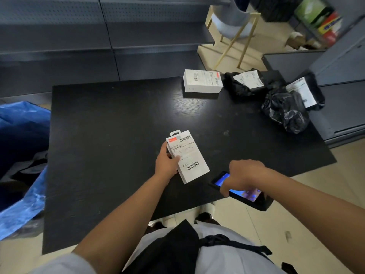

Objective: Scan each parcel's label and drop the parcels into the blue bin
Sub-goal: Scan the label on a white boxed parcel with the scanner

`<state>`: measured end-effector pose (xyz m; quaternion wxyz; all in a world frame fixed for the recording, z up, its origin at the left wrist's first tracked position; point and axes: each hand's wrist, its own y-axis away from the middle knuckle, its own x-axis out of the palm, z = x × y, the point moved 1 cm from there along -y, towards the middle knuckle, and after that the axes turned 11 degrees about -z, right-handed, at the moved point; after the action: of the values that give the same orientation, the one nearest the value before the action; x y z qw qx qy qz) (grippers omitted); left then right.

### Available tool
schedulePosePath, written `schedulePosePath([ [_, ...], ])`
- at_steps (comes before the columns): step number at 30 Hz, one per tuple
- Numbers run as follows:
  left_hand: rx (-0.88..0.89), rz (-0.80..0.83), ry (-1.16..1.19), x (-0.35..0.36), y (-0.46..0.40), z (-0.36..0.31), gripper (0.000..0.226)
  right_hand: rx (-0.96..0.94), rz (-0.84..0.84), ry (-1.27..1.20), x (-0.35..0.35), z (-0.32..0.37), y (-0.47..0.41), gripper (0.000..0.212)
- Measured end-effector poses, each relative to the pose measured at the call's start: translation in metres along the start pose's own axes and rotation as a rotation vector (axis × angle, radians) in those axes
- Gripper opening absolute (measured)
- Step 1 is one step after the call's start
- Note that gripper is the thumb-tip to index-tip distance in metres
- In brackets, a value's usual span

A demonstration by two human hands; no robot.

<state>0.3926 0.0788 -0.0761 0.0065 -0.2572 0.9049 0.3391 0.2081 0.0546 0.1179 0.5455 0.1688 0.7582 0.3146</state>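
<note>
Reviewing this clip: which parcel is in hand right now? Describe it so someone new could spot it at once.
On the black table, look at the near edge, just left of the scanner in the right hand. The left hand holds a slim white box there, label up. Unlike the squat white box and black bags at the far right, it has a hang tab.

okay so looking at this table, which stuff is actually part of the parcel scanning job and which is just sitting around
Part of the job:
left hand holding white box parcel
right hand holding handheld scanner
second white box
black bag parcels
blue bin

Just lying about:
chair
grey shelving
goods on the far shelf
</note>
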Motion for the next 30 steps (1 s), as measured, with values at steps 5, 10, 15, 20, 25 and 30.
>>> schedulePosePath([
  [5,0.067,-0.005,-0.094,-0.004,-0.001,-0.002,0.071,0.006,-0.003,-0.047,0.001,-0.010,-0.001,0.045],
  [10,0.089,0.056,-0.185,-0.009,-0.005,-0.011,0.070,0.039,0.098,-0.539,0.013,-0.031,-0.005,0.049],
  [15,0.252,-0.148,-0.577,0.002,0.017,-0.012,0.069,-0.004,0.137,-1.063,0.029,-0.050,-0.006,0.059],
  [20,0.303,-0.199,-0.919,0.039,0.065,0.011,0.116,0.005,0.018,-1.429,0.042,-0.063,-0.019,0.032],
  [25,0.220,-0.308,-1.010,0.033,0.076,0.027,0.110,-0.063,0.037,-1.467,0.034,-0.066,-0.042,0.029],
  [30,0.123,-0.384,-0.982,-0.007,0.092,0.038,0.108,-0.162,0.161,-1.423,0.031,-0.046,-0.061,0.030],
])
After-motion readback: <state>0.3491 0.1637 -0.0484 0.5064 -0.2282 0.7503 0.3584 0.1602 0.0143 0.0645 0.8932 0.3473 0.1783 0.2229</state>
